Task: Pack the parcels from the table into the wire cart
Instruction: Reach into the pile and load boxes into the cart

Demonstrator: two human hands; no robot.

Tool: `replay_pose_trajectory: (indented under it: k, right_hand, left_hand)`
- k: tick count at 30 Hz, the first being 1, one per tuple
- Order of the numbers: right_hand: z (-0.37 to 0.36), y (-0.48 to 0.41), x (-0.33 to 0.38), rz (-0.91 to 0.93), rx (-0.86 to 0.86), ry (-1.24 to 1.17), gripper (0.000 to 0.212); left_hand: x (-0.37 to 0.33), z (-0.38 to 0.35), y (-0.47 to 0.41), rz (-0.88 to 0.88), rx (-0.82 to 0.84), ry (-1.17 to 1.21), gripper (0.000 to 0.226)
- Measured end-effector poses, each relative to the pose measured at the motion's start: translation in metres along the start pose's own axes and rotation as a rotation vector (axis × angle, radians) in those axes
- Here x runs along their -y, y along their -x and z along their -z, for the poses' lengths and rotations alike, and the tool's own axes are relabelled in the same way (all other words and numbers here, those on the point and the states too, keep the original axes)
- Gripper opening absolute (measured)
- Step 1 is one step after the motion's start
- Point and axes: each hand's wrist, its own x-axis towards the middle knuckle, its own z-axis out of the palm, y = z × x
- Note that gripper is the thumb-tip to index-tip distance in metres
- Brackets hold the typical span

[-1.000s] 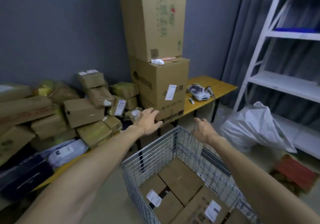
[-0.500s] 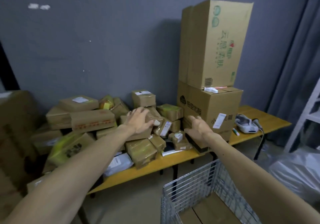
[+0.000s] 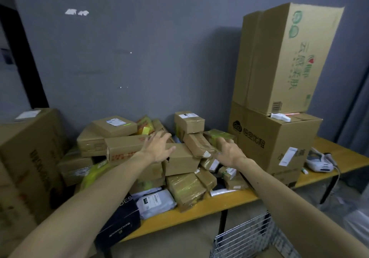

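A heap of brown cardboard parcels [image 3: 180, 159] and taped packets covers the yellow table [image 3: 201, 208]. Both my arms reach out over the heap. My left hand [image 3: 157, 148] is spread, fingers straight, over the top of a mid-sized brown box at the heap's middle. My right hand [image 3: 229, 152] hovers open beside a long taped parcel [image 3: 196, 145] and a green-taped packet [image 3: 218, 137], holding nothing. Only a corner of the wire cart [image 3: 249, 237] shows at the bottom right, on the floor in front of the table.
Two big cartons [image 3: 279, 102] are stacked at the table's right, with a white handheld scanner [image 3: 319, 163] beyond them. A large brown box [image 3: 26, 158] stands at the left. A black box [image 3: 119, 219] and a grey mailer bag [image 3: 155, 203] lie at the table's front edge.
My view swung left and up from the cart to the table. Both hands left the cart rim and reached forward onto the parcel heap, still holding nothing.
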Motion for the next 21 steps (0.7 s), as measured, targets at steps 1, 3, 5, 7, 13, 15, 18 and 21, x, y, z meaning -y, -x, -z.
replay_pose_trajectory:
  k: [1,3,5,7,13,15,18,21]
  right_hand:
    - [-0.002,-0.009,0.002,0.010,0.012,-0.008,0.081]
    - [-0.006,-0.027,0.004,0.023,0.030,-0.008,0.083]
    - [-0.009,-0.049,0.004,0.036,0.045,-0.004,0.085]
    - [-0.010,-0.071,0.004,0.053,0.055,-0.012,0.085]
    - [0.000,-0.140,-0.011,0.114,0.016,-0.080,0.080]
    - [0.003,-0.160,-0.021,0.120,0.016,-0.084,0.080]
    - [0.004,-0.189,-0.035,0.129,0.021,-0.102,0.080]
    - [0.003,-0.212,-0.048,0.135,0.021,-0.125,0.078]
  left_hand:
    - [0.003,0.000,-0.004,0.007,-0.001,0.007,0.062]
    - [0.006,-0.002,-0.014,0.023,0.000,0.024,0.061]
    - [0.006,-0.003,-0.026,0.035,-0.001,0.028,0.061]
    - [0.006,-0.007,-0.040,0.045,0.000,0.027,0.062]
    - [0.001,-0.020,-0.101,0.091,0.010,0.032,0.063]
    - [-0.006,-0.025,-0.123,0.101,0.003,0.036,0.062]
    - [-0.017,-0.036,-0.152,0.121,-0.005,0.059,0.062]
    - [-0.026,-0.049,-0.175,0.129,0.030,0.075,0.063]
